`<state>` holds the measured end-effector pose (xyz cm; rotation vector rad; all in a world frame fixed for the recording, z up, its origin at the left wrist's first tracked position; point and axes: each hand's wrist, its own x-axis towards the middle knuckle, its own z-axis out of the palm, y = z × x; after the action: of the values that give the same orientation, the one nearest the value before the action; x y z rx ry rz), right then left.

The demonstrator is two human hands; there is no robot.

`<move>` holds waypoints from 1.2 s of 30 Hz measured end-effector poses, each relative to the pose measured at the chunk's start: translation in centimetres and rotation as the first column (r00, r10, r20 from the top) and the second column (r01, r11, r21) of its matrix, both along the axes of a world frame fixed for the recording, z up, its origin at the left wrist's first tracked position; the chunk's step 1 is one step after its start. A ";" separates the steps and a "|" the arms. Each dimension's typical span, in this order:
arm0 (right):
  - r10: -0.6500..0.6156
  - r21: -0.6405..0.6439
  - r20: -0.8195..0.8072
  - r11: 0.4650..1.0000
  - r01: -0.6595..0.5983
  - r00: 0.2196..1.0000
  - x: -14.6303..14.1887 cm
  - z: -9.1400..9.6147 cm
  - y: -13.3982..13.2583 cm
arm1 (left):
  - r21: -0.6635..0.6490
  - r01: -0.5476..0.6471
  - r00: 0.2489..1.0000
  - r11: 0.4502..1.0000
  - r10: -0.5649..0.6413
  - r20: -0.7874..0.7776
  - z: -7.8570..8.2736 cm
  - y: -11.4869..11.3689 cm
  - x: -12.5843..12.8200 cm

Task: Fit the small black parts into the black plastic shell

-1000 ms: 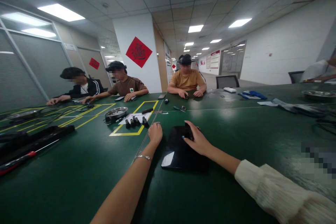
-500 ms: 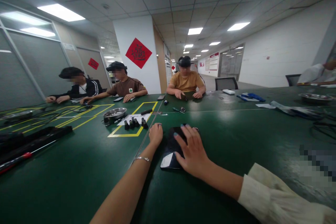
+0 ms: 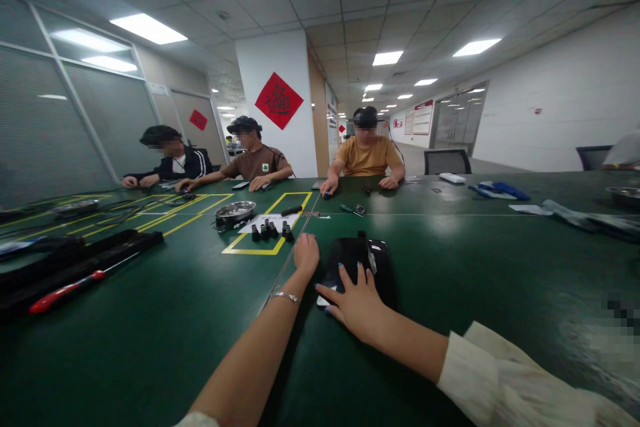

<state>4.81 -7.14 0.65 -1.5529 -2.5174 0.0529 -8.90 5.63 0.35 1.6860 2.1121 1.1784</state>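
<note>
A glossy black rounded panel point(image 3: 383, 263) lies flat on the green table in front of me, with a white label point(image 3: 326, 296) at its near left corner. My right hand point(image 3: 363, 310) rests on its near part, palm down, fingers spread. At its far edge stands a small black piece point(image 3: 361, 240), with something silvery beside it. My left hand point(image 3: 307, 255) is curled into a fist on the table just left of the panel, not touching it; whatever its fingers may hold is hidden.
Left of my hands, several black cylindrical parts point(image 3: 271, 230) stand on a paper by a metal bowl point(image 3: 236, 211). Farther left lie a red-handled tool point(image 3: 67, 291) and a long black tray point(image 3: 100, 260). Pliers point(image 3: 356, 209) lie ahead; three people sit across the table.
The view has turned slightly left. My right hand has slid nearer to me on the panel, uncovering the small black piece. The person opposite has reached to a small dark object.
</note>
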 end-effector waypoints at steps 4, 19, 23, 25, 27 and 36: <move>0.056 -0.109 0.006 0.992 -0.055 0.998 0.0 1.3 0.3 | 0.054 0.031 0.999 0.998 -0.033 0.043 -0.2 0.2 -0.1; 0.075 -0.057 -0.050 0.995 -0.078 0.996 -1.2 1.0 -2.3 | 0.078 0.088 0.990 0.993 -0.096 0.107 -0.7 0.7 -0.3; 0.024 0.002 -0.077 1.000 -0.024 0.997 -1.7 0.8 -1.9 | 0.093 0.105 0.988 0.990 -0.114 0.103 -0.7 0.6 -0.3; -0.049 0.007 -0.044 0.999 0.050 0.998 -2.1 0.6 -1.4 | 0.091 0.118 0.987 0.989 -0.127 0.095 -0.7 0.7 -0.3; -0.153 0.010 0.002 0.988 0.153 0.988 -2.4 0.4 -0.8 | 0.090 0.133 0.987 0.987 -0.141 0.083 -0.8 0.7 -0.3; -0.552 -0.103 0.083 0.824 0.558 0.830 1.6 0.9 4.2 | 0.067 0.165 0.985 0.984 -0.167 0.039 -1.2 0.8 -0.4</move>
<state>6.40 -2.93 1.55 -2.3024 -2.0174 0.0903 -9.27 6.48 -0.85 1.8057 1.8855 1.2323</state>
